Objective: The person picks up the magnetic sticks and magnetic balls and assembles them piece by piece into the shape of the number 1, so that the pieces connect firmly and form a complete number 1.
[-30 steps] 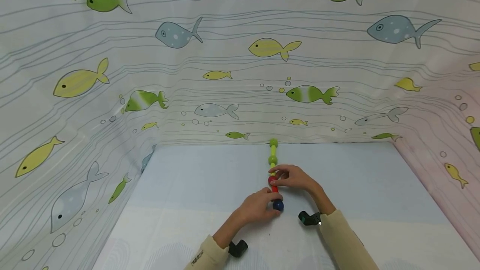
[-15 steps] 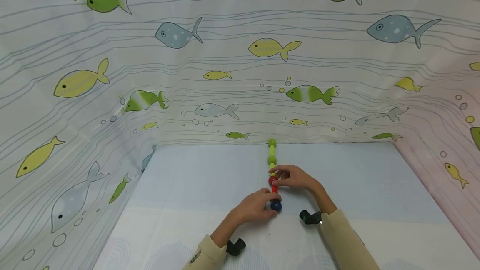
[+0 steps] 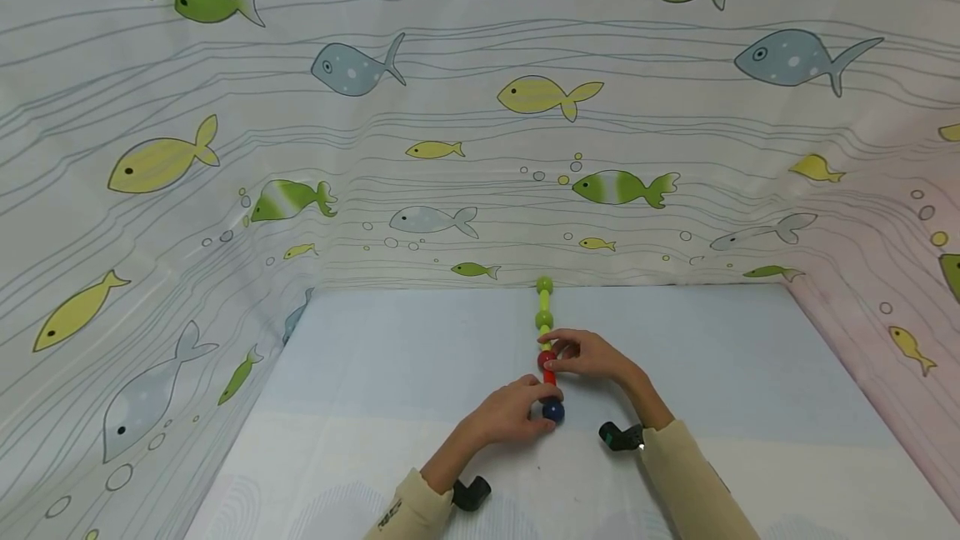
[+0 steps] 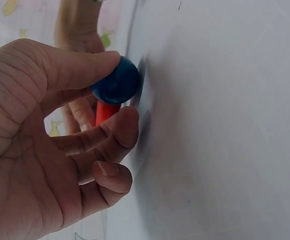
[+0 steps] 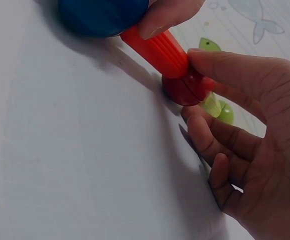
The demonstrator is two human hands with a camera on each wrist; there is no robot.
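A straight chain of ball-and-rod building pieces lies on the table, pointing away from me. Its near end is a dark blue ball, joined to a ribbed red rod and then a red ball. Farther out come yellow-green rods and two green balls. My left hand holds the blue ball between thumb and fingers, with a fingertip also on the red rod. My right hand pinches the red ball, its thumb at the joint with the rod. The fingers partly cover the yellow-green rod beyond it.
The table has a pale blue and white cover. Fish-printed curtains stand around the back and sides, and the chain's far green ball reaches the table's back edge. Black wrist cameras stick out inward from both sleeves.
The blue ball and my left hand have shifted slightly left, and the chain's far end also moved a touch left. The hold of both hands looks the same.
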